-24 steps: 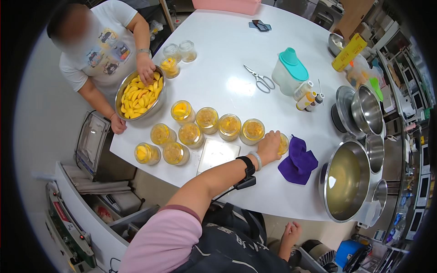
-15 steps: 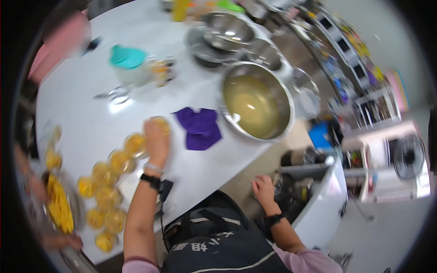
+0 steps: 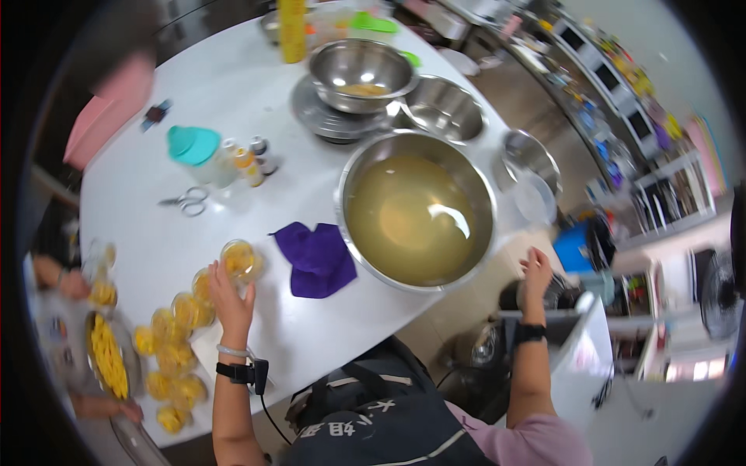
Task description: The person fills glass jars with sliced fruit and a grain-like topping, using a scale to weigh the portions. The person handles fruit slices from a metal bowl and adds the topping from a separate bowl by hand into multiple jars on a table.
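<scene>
My left hand (image 3: pixel 231 301) is open, thumb apart from the fingers, over the near end of a row of clear cups. Just beyond its fingertips stands one cup with yellow pieces (image 3: pixel 242 261); another cup (image 3: pixel 203 286) is partly hidden by the hand. My right hand (image 3: pixel 535 272) hangs in the air off the table's edge, fingers loosely apart and nothing in them. Between the hands sit a crumpled purple cloth (image 3: pixel 317 260) and a large steel basin (image 3: pixel 348 252) of pale yellow liquid.
Steel bowls (image 3: pixel 361 74) stand behind the basin, on and beside a grey round base. Scissors (image 3: pixel 186 202), a teal-lidded pitcher (image 3: pixel 194 147) and small bottles (image 3: pixel 249 165) lie farther left. At the left edge, another person's hands (image 3: pixel 75 285) are near a bowl of yellow strips (image 3: pixel 107 353).
My left hand has drawn back from the end cup, which stays standing on the table. My right hand has moved up and to the right, near the basin's side. The view has shifted.
</scene>
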`<state>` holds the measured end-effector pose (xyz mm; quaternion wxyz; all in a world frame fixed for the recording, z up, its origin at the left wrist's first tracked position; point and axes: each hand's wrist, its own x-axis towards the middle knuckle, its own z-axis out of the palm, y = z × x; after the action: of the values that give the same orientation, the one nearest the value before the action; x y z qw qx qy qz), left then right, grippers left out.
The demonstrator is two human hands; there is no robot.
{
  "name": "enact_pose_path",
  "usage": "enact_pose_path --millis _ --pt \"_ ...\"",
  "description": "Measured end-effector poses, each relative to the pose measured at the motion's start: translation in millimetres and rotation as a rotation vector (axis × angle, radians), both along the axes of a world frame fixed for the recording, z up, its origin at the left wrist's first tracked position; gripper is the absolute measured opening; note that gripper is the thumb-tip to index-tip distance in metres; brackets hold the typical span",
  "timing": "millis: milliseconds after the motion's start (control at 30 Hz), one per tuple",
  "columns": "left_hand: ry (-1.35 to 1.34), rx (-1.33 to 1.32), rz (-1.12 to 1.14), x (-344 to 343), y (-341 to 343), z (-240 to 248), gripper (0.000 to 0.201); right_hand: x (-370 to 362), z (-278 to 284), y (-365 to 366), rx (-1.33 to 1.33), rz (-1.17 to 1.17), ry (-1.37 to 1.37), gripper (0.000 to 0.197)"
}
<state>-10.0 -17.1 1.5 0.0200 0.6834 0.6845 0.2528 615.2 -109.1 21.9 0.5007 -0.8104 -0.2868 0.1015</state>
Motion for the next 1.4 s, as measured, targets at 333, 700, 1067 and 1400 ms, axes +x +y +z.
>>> enact_pose_path --millis 333,700,1067,1400 --pt "-0.103 0.142 0.443 -43.5 -62.4 10.4 0.061 -44.5 38.5 100.9 0.112 0.477 0.13 0.026" --pt "0.136 0.031 0.894 -242.8 -70.3 8.4 0.077 -129.8 74.0 93.4 0.068 0.652 -0.104 0.025" --pt "-0.22 -0.553 0.762 -317.6 -50.7 -2.0 0.083 -242.4 92.7 80.3 0.082 0.728 -0.07 0.025" --pt "-0.029 -0.065 0.603 -264.6 -85.3 115.3 0.075 -225.8 166.0 259.8 0.037 0.78 0.372 0.049"
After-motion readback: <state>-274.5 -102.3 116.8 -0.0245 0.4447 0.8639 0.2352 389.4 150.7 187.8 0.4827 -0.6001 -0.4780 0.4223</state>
